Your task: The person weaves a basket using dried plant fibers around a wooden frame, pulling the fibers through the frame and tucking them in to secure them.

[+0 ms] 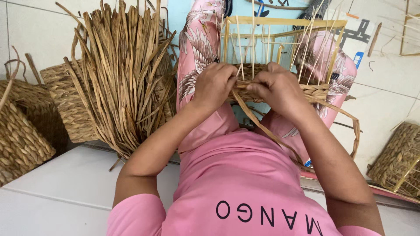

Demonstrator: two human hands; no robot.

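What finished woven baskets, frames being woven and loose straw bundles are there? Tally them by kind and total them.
Finished woven baskets: 3, two at left, one at right
Wire frame being woven, under both hands: 1
Loose straw bundle: 1
Total: 5

A basket-weaving workshop: dried reed bundle [122, 83], woven baskets [22, 131] on tiled floor [57, 183].

1 head-worn view, steeply downward and close over the lap and floor [65, 183]; no 2nd view
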